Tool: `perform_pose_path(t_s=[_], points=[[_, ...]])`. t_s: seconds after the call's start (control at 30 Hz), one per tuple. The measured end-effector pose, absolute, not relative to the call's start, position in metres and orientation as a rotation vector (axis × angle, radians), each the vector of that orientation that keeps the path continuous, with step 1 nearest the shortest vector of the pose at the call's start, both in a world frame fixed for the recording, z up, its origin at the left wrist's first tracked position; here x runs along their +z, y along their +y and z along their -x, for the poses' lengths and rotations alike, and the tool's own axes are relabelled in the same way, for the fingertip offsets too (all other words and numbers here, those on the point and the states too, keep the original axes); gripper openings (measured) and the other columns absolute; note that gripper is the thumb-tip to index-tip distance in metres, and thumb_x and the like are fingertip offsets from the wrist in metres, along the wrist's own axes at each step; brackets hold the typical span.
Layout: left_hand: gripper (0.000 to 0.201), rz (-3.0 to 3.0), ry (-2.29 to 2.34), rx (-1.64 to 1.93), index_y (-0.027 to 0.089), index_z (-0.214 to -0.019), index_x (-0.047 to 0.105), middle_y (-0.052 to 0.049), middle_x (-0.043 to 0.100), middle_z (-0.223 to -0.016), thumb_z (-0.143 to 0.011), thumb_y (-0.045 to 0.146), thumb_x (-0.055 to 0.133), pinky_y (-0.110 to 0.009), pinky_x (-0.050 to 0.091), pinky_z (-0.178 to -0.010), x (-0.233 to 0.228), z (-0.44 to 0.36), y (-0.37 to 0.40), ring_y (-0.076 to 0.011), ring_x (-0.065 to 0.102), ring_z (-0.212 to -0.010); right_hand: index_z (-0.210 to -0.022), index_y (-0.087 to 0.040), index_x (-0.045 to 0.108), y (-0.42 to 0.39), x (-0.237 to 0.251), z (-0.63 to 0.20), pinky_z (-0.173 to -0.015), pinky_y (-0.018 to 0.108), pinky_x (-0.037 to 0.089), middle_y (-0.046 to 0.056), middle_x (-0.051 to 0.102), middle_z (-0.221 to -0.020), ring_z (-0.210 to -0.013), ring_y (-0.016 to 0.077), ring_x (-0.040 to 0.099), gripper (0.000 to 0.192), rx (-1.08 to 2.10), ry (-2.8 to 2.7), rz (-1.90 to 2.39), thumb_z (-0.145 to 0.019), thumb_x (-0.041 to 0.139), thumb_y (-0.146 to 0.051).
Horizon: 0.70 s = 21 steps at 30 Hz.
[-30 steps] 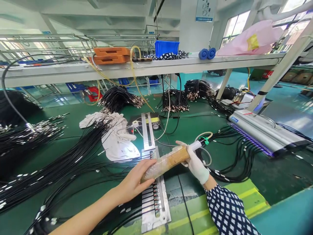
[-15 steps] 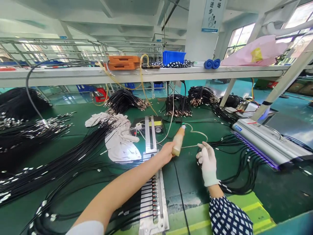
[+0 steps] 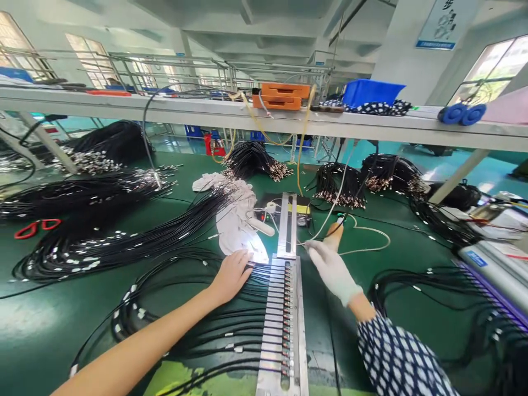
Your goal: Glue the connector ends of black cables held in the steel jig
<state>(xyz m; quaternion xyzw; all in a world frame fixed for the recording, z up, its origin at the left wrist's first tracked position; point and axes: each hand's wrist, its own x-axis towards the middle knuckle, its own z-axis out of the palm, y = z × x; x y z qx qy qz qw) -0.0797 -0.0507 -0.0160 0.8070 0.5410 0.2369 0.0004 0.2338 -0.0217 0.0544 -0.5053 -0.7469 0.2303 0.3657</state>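
Observation:
My bare left hand (image 3: 232,273) lies flat, fingers spread, on black cables (image 3: 231,324) that run into the left side of a long metal fixture (image 3: 284,330). My gloved right hand (image 3: 329,266) reaches past the fixture's right side, its fingertips pinched on a thin pale hose (image 3: 330,212). Just beyond this hand an amber glue bottle (image 3: 333,236) lies on the green mat (image 3: 49,330), apart from both hands. A second narrow metal rail (image 3: 287,225) extends beyond the fixture.
A white cloth (image 3: 235,217) lies left of the rail. Bundles of black cables (image 3: 103,242) cover the left side, with red scissors (image 3: 35,226) among them. A silver lamp unit (image 3: 497,269) sits at the right. An overhead shelf (image 3: 206,113) carries orange boxes (image 3: 284,94) and a blue bin (image 3: 371,92).
My left hand set the amber bottle down beyond the fixture and moved back onto the cables. My right hand shifted left toward the rail. The view swung left.

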Motion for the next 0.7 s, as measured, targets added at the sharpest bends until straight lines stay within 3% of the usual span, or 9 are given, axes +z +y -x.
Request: perform_pose_path(t_s=[0.13, 0.3, 0.37, 0.47, 0.6, 0.7], points=[[0.037, -2.600, 1.878, 0.658, 0.020, -0.131, 0.056, -0.012, 0.057, -0.133, -0.098, 0.029, 0.042, -0.046, 0.039, -0.106, -0.032, 0.076, -0.052, -0.0259, 0.050, -0.125, -0.126, -0.017, 0.060, 0.094, 0.074, -0.176, -0.115, 0.039, 0.034, 0.010, 0.056, -0.138, -0.132, 0.0240, 0.048, 0.038, 0.436, -2.015, 1.432, -0.092, 0.047, -0.028], [0.036, -2.551, 1.899, 0.672, 0.024, -0.132, 0.056, -0.008, 0.056, -0.136, -0.098, 0.030, 0.043, -0.045, 0.035, -0.108, -0.033, 0.073, -0.052, -0.0248, 0.047, -0.126, -0.139, -0.010, 0.045, 0.180, 0.090, -0.130, -0.116, 0.052, 0.024, 0.020, 0.032, -0.154, -0.143, 0.0330, 0.029, 0.048, 0.218, -1.983, 1.715, -0.096, 0.047, -0.031], [0.036, -2.524, 1.909, 0.690, 0.025, -0.131, 0.056, -0.007, 0.057, -0.135, -0.097, 0.030, 0.044, -0.045, 0.035, -0.108, -0.033, 0.074, -0.051, -0.0252, 0.048, -0.125, -0.136, -0.014, 0.048, 0.192, 0.096, -0.126, -0.111, 0.055, 0.031, 0.018, 0.040, -0.149, -0.137, 0.0329, 0.038, 0.046, 0.189, -2.003, 1.791, -0.096, 0.050, -0.037], [0.036, -2.498, 1.894, 0.702, 0.024, -0.130, 0.057, -0.008, 0.057, -0.134, -0.097, 0.029, 0.044, -0.046, 0.035, -0.108, -0.032, 0.074, -0.051, -0.0259, 0.048, -0.124, -0.125, -0.017, 0.057, 0.199, 0.117, -0.131, -0.100, 0.051, 0.045, 0.011, 0.057, -0.131, -0.117, 0.0257, 0.057, 0.037, 0.199, -2.120, 1.819, -0.094, 0.057, -0.039], [0.036, -2.480, 1.846, 0.704, 0.024, -0.131, 0.055, -0.008, 0.056, -0.135, -0.097, 0.029, 0.043, -0.046, 0.036, -0.108, -0.027, 0.075, -0.051, -0.0263, 0.047, -0.126, -0.115, -0.014, 0.066, 0.181, 0.183, -0.152, -0.102, 0.040, 0.044, 0.014, 0.063, -0.127, -0.116, 0.0247, 0.058, 0.028, 0.156, -2.258, 1.718, -0.096, 0.050, -0.027], [0.036, -2.470, 1.833, 0.691, 0.023, -0.131, 0.056, -0.009, 0.056, -0.135, -0.097, 0.029, 0.043, -0.047, 0.035, -0.108, -0.023, 0.076, -0.052, -0.0268, 0.046, -0.127, -0.109, -0.016, 0.069, 0.122, 0.245, -0.174, -0.097, 0.036, 0.048, 0.009, 0.070, -0.113, -0.104, 0.0222, 0.063, 0.028, 0.186, -2.337, 1.575, -0.093, 0.052, -0.031]])
